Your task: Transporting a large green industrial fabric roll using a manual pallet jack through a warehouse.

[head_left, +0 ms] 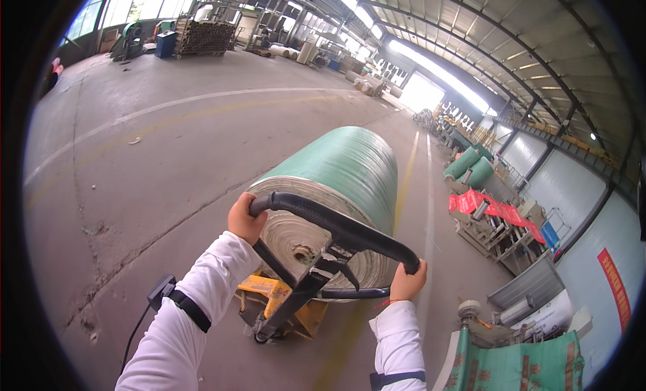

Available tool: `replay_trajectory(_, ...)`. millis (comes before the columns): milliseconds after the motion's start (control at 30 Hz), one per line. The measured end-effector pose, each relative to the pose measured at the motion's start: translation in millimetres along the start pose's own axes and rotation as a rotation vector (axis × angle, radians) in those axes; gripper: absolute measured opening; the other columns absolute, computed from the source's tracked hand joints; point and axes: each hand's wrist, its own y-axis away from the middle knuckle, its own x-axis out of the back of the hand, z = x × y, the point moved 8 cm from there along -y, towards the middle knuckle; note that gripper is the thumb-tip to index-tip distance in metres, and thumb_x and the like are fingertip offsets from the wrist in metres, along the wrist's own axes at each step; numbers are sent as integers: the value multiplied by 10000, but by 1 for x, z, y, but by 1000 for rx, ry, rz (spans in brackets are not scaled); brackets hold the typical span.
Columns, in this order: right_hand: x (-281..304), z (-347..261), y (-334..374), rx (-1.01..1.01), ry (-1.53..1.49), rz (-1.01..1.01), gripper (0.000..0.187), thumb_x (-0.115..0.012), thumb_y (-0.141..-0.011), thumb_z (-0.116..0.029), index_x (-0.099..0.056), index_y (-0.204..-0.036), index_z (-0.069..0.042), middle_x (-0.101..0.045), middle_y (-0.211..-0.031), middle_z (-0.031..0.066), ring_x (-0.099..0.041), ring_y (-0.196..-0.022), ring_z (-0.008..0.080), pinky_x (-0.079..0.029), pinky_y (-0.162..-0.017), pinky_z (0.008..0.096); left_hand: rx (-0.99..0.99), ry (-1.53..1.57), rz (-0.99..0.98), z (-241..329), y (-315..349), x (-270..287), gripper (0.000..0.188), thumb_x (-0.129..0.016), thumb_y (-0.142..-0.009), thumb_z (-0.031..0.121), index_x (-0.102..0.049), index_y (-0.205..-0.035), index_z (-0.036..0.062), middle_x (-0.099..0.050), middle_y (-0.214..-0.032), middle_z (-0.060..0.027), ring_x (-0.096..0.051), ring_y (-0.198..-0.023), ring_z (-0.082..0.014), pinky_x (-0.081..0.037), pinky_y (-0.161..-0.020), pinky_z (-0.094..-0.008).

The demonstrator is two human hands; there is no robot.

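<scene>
Both of my hands grip the black loop handle (323,219) of a yellow pallet jack (272,290). My left hand (246,219) is closed round the handle's left corner. On the right corner, my right hand (408,281) is wrapped round the grip. Just beyond the handle lies a large roll of green woven sheeting (343,159) on its side, its pale layered end and hollow core facing me. The handle partly covers that end. The jack's forks are hidden beneath the roll.
Machines with a red sheet (498,209) and green rolls (471,164) line the right wall. Nearer, green printed sheeting (521,364) hangs from another machine. Stacked tubes (203,37) and a blue bin (165,44) stand far left. A yellow floor line (408,172) runs right of the roll.
</scene>
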Motion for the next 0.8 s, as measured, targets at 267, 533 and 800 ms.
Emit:
replay_trajectory(267,-138,45,-81,79,51,-6,181,-602,-654,-80,-507,-794,-15,-550,-705,144,-548,-675,320,-422,-610,362,-78,-6,78,-75,-113,-115,196,-578,-630,37,-471,-793,54,-471,-609,-96,-468,-552,-215,-394,-534,-297)
replay_trajectory(533,-285,92,-149,27,-1,-150,208,-602,-644,-67,-510,-823,-14,-553,-751,152,-546,-701,330,-424,-620,373,35,48,80,-164,-227,-233,187,-563,-635,21,-460,-787,56,-444,-590,-62,-436,-530,-160,-381,-516,-273)
replay_trajectory(800,-379,117,-225,-13,-99,-83,213,-589,-681,-37,-497,-865,13,-533,-768,142,-543,-706,253,-422,-649,321,-24,91,37,-199,-345,-377,198,-589,-629,59,-478,-793,45,-488,-624,-112,-481,-563,-240,-400,-548,-309)
